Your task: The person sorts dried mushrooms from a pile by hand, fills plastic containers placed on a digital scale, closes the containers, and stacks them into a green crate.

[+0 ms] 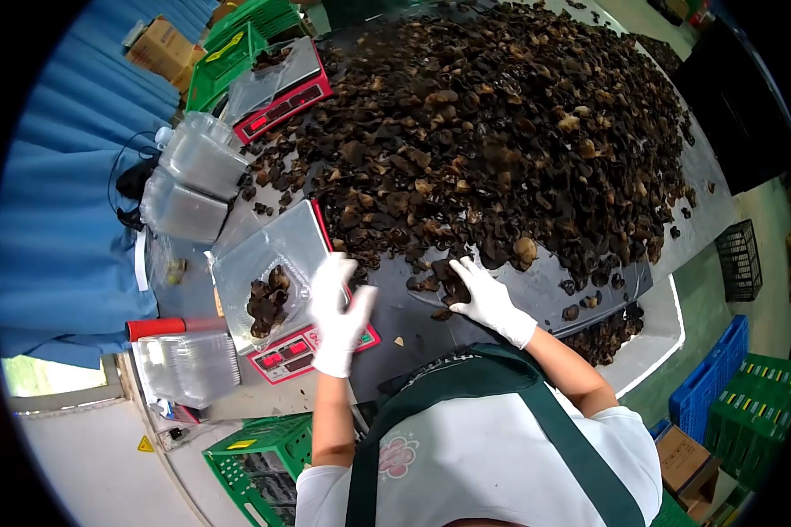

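Note:
My left hand (pixel 338 312), in a white glove, is over the right edge of the near red scale (pixel 272 358), thumb and fingers apart, with nothing seen in it. On that scale lies a clear plastic container (pixel 301 279) with a small clump of dark fungus pieces (pixel 267 303) inside. My right hand (pixel 486 303), also gloved in white, rests at the near edge of the large fungus pile (pixel 501 140). Its fingers are spread and touch a few dark pieces (pixel 448 285) on the grey table (pixel 404 325).
Stacked clear containers (pixel 198 167) stand at the left, and more (pixel 187 369) lie below them. Another red scale (pixel 283 107) is at the upper left. Under the table's right side is a white bin (pixel 672 338); green crates (pixel 259 465) stand below left.

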